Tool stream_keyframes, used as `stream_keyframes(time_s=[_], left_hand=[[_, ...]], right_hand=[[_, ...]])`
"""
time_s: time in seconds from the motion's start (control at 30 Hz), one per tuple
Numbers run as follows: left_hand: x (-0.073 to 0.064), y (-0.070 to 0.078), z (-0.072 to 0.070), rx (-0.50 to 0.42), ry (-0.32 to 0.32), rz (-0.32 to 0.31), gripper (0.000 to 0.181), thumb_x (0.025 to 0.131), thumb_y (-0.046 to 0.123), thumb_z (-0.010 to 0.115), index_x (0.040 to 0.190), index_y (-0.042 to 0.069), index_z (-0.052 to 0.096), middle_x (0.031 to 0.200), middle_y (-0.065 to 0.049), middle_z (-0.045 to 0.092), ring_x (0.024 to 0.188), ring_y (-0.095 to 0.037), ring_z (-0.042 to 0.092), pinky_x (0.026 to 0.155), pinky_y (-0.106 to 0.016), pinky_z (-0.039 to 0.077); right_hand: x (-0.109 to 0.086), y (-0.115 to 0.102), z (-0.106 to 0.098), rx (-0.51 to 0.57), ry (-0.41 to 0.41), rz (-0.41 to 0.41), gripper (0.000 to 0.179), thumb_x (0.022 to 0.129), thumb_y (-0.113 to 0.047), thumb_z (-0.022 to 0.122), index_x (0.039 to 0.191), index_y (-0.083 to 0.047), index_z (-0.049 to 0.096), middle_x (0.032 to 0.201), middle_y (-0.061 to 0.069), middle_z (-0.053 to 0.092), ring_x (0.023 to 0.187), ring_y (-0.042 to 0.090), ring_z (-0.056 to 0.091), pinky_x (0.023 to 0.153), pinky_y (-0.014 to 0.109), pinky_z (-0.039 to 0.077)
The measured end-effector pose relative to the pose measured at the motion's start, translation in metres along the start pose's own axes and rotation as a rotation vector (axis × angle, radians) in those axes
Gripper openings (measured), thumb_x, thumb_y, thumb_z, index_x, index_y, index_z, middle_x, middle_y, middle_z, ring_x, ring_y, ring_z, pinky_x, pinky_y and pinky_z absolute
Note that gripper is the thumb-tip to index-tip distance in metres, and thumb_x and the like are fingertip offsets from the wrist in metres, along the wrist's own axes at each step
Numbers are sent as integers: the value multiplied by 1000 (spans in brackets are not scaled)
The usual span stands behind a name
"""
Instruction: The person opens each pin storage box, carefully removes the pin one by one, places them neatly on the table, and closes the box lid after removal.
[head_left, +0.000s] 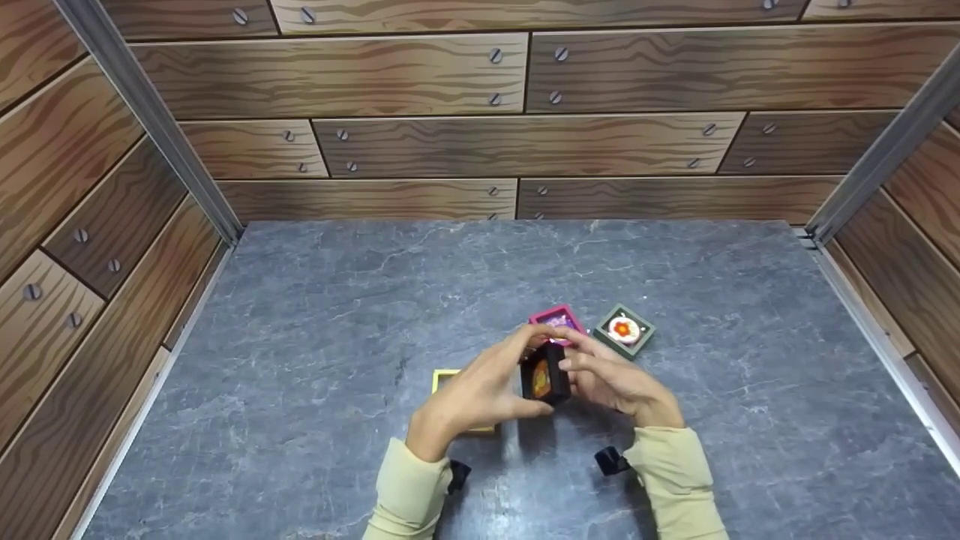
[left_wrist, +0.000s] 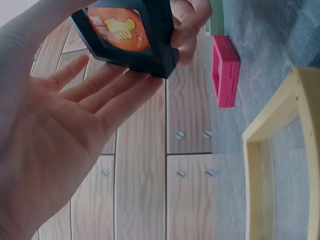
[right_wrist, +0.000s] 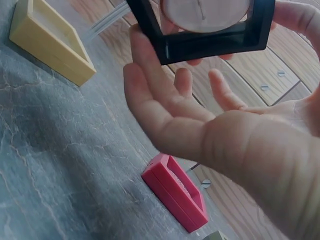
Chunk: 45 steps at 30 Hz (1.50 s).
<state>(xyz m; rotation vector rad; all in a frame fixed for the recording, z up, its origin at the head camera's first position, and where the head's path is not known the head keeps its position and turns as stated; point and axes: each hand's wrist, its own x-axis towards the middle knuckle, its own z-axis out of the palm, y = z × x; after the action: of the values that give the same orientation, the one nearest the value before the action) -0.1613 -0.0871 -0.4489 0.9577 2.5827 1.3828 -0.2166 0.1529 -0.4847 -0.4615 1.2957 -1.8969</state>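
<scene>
Both hands hold a small black square frame point(head_left: 556, 375) raised over the table and tilted on its edge. Inside it sits an orange round piece point(left_wrist: 122, 31) with a yellow figure; from the right wrist view its pale back point(right_wrist: 205, 14) shows. My left hand point(head_left: 480, 388) spans the frame, thumb at the lower edge and fingers at the far edge. On the other side my right hand point(head_left: 611, 376) grips the frame by its right edge with thumb and fingers. A yellow frame point(head_left: 445, 374) lies partly hidden under my left hand.
Beyond the hands a pink frame point(head_left: 559, 309) with a purple patterned piece lies on the grey marbled table point(head_left: 337, 315). To its right is a dark green frame point(head_left: 636, 348) holding a white disc with a red flower point(head_left: 622, 328). Wood-patterned walls point(head_left: 420, 142) enclose the table.
</scene>
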Motion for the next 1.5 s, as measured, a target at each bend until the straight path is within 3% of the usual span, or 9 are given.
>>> stream_keyframes(time_s=[0.17, 0.3, 0.4, 0.63, 0.8, 0.9, 1.0, 1.2, 1.5], left_hand=[[-4, -2, -7, -76, 22, 11, 90, 81, 12, 90, 156, 14, 41, 153, -9, 60, 141, -19, 59, 123, -33, 46], [-7, -3, -11, -101, 26, -28, 91, 81, 11, 90, 157, 15, 40, 154, -10, 59, 142, -20, 58, 124, -33, 45], [-9, -3, -16, -99, 34, -45, 90, 82, 11, 89, 157, 15, 41, 153, -9, 60, 142, -19, 58, 124, -35, 45], [-13, -5, -21, -105, 55, -66, 86, 82, 10, 89, 154, 20, 44, 150, -4, 63, 142, -17, 58, 124, -36, 45], [-10, -6, -20, -81, 36, -88, 85, 82, 12, 89, 154, 18, 46, 151, -3, 62, 141, -17, 58, 123, -35, 46], [-9, -8, -19, -49, 22, -100, 85, 81, 13, 90, 154, 17, 46, 152, -3, 60, 139, -20, 59, 122, -38, 47], [-9, -9, -17, -10, 3, -118, 89, 81, 15, 90, 157, 17, 45, 156, -4, 57, 140, -24, 58, 123, -44, 46], [-9, -10, -14, 51, -33, -197, 98, 82, 25, 90, 164, 20, 37, 162, -8, 51, 148, -30, 51, 125, -54, 41], [-9, -13, -11, 66, -58, -233, 92, 82, 27, 89, 161, 20, 42, 152, -6, 59, 138, -27, 59, 121, -50, 47]], right_hand=[[-1, 1, -7, 69, -83, -59, 45, 103, 1, 44, 145, -14, 46, 139, 8, 61, 118, 21, 70, 102, 37, 62], [0, 3, -11, 51, -132, -86, 42, 106, 2, 41, 144, -13, 52, 140, 10, 61, 119, 25, 72, 103, 38, 62], [0, 4, -12, 8, -120, -96, 40, 107, 1, 42, 144, -11, 53, 141, 10, 61, 121, 25, 72, 105, 38, 61], [-4, 2, -17, -163, -27, -91, 41, 107, -4, 52, 147, -7, 49, 140, 3, 63, 123, 19, 69, 107, 37, 59], [-11, -2, -16, -342, 25, -49, 53, 103, -6, 61, 153, -2, 44, 151, 10, 56, 131, 21, 64, 110, 37, 57], [-15, -6, -11, -515, 46, -7, 66, 98, -11, 72, 157, -4, 41, 162, 16, 46, 141, 30, 56, 112, 39, 55], [-17, -10, -3, -643, 47, 23, 78, 93, -15, 80, 158, -5, 39, 166, 21, 40, 145, 43, 50, 116, 51, 52], [-20, -18, 13, -830, 93, 55, 83, 85, -16, 85, 154, -2, 41, 157, 30, 46, 142, 54, 48, 115, 68, 47], [-20, -19, 23, -1033, 169, 123, 82, 80, -21, 85, 150, -9, 45, 138, 25, 61, 126, 45, 61, 107, 66, 52]])
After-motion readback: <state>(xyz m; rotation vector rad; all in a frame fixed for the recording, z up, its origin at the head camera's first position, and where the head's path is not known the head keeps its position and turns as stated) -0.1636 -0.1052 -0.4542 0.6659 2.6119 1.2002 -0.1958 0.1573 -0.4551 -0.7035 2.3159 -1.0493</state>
